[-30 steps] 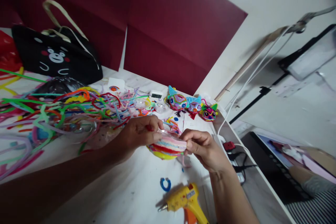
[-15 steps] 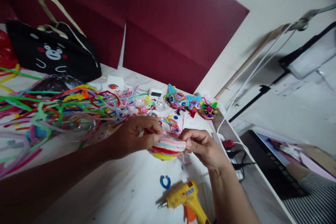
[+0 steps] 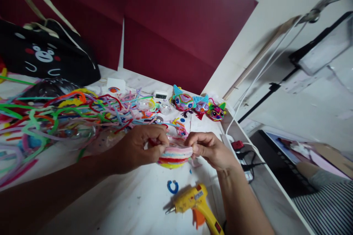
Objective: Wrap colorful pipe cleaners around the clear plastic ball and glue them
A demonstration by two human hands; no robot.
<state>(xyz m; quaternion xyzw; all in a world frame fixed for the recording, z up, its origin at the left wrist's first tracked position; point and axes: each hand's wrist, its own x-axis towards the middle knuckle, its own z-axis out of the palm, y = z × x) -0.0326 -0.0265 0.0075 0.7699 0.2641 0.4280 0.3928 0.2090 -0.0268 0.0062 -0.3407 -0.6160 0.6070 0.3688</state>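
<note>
Between my two hands is a rounded craft piece [image 3: 176,157] wrapped in rows of fuzzy pipe cleaner, with pink, light blue, red and yellow bands. My left hand [image 3: 149,145] pinches its upper left edge with thumb and forefinger. At the upper right edge, the fingers of my right hand [image 3: 206,148] pinch the pink strip. Part of the piece's top is hidden behind my fingers. Below it on the white table lie a blue C-shaped pipe-cleaner ring [image 3: 173,187] and a yellow hot glue gun [image 3: 193,200], its nozzle pointing left.
Tangled pipe cleaners [image 3: 68,114] spread over the left side, before a black bag [image 3: 46,55]. Several finished colourful animal-face crafts [image 3: 183,101] stand at the back near a small digital clock [image 3: 160,96]. A power strip [image 3: 234,147] with cables lies along the right edge. A striped garment [image 3: 325,205] shows lower right.
The view has shifted a little, so the background sits further left. Both hands keep their pinch on the craft piece, which has turned slightly and looks more level.
</note>
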